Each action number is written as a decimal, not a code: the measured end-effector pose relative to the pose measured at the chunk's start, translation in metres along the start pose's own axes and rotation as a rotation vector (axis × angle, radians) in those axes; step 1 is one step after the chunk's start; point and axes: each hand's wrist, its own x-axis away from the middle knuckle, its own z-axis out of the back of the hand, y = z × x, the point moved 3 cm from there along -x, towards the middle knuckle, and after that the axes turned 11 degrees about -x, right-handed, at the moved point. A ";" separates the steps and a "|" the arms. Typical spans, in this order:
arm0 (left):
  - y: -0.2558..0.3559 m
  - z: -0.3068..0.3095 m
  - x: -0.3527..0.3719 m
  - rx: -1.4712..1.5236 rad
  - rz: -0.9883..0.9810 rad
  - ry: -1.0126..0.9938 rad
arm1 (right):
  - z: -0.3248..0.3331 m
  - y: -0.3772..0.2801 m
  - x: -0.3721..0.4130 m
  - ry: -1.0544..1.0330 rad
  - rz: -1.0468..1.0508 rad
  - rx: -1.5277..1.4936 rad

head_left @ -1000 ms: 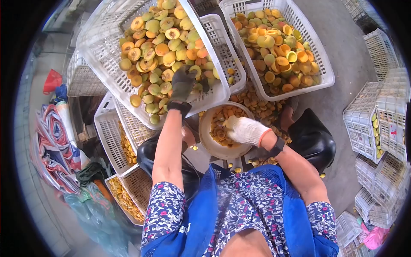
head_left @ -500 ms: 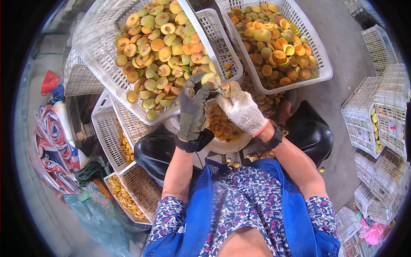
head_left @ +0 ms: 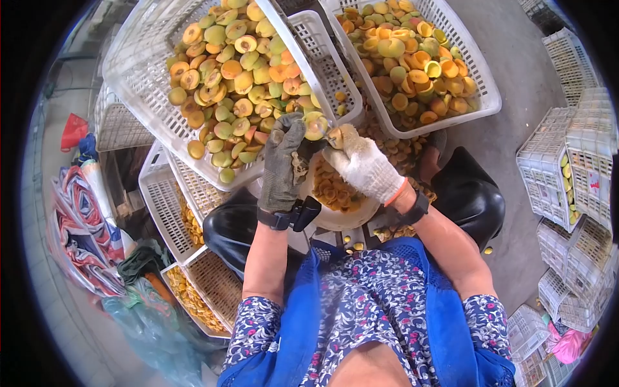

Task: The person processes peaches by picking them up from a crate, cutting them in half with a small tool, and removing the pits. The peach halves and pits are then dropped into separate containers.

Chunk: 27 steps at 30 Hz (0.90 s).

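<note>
My left hand, in a grey glove, is closed on a yellow-green peach half, its cut face showing. Right beside it my right hand, in a white knitted glove with brown-stained fingertips, is closed around a small metal tool. Only the tool's thin tip shows, close to the fruit's edge; its handle is hidden in the fingers. Below both hands a round tub holds orange scooped pieces. Many halved peaches lie in a tilted white crate just beyond my left hand.
Another white crate at the upper right holds hollowed halves. Between the two stands a narrower perforated basket. Crates with orange pieces are at the left, near plastic sheeting. Stacked crates line the right side.
The left hand has turned, so the peach half's cut face shows more fully beside the tool tip. The right hand stays nearly in place.
</note>
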 end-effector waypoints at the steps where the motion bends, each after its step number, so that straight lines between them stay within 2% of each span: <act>1: 0.000 0.000 -0.001 0.091 0.007 -0.046 | 0.001 0.000 -0.001 0.004 -0.001 0.001; 2: 0.000 -0.001 -0.001 0.183 0.014 -0.092 | 0.004 -0.001 -0.002 0.020 0.002 -0.006; 7: -0.003 -0.010 0.004 0.185 -0.060 -0.060 | 0.001 -0.002 0.000 -0.008 -0.055 -0.132; 9: -0.006 -0.013 0.005 0.199 -0.055 -0.082 | 0.000 -0.003 -0.001 -0.014 0.078 0.071; 15: -0.025 -0.017 0.002 0.142 -0.081 -0.060 | -0.002 -0.007 0.001 0.047 0.094 0.189; 18: -0.033 -0.022 0.002 0.055 -0.112 -0.006 | -0.008 -0.003 0.003 0.107 0.171 0.257; 20: -0.033 -0.026 0.002 -0.029 -0.213 0.009 | -0.011 -0.001 0.003 0.102 0.144 0.203; 24: -0.037 -0.024 0.000 -0.018 -0.182 0.007 | -0.007 0.001 0.001 0.024 0.116 0.106; 25: -0.034 -0.023 -0.001 -0.165 -0.244 -0.013 | 0.000 -0.007 -0.005 0.024 0.113 0.105; 26: -0.031 -0.021 -0.002 -0.312 -0.305 -0.034 | 0.008 -0.006 -0.012 -0.016 -0.259 -0.313; 27: -0.031 -0.017 -0.003 -0.313 -0.302 -0.034 | 0.008 -0.005 -0.013 -0.056 -0.632 -0.730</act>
